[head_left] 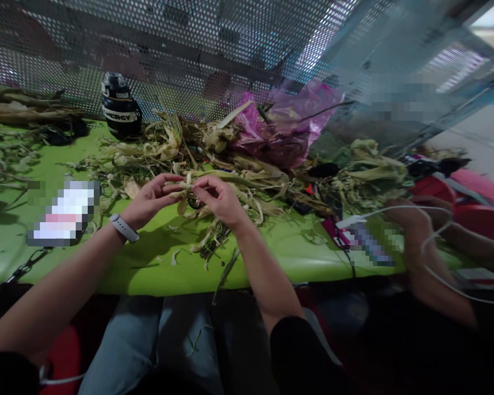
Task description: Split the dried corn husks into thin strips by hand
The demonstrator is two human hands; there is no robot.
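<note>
My left hand point(152, 198) and my right hand point(218, 198) meet over the green table point(156, 263), both pinching a pale dry corn husk strip point(184, 189) held between them. A white watch band sits on my left wrist. Loose husk scraps point(206, 241) lie just under my hands. A large heap of dry corn husks point(214, 153) lies right behind my fingers.
A black canister point(121, 105) stands at the back against a perforated metal screen. A pink plastic bag point(280, 131) lies behind the heap. At right another person's hand point(411, 225) holds a white cable over a phone. More husks lie at far left point(20, 107).
</note>
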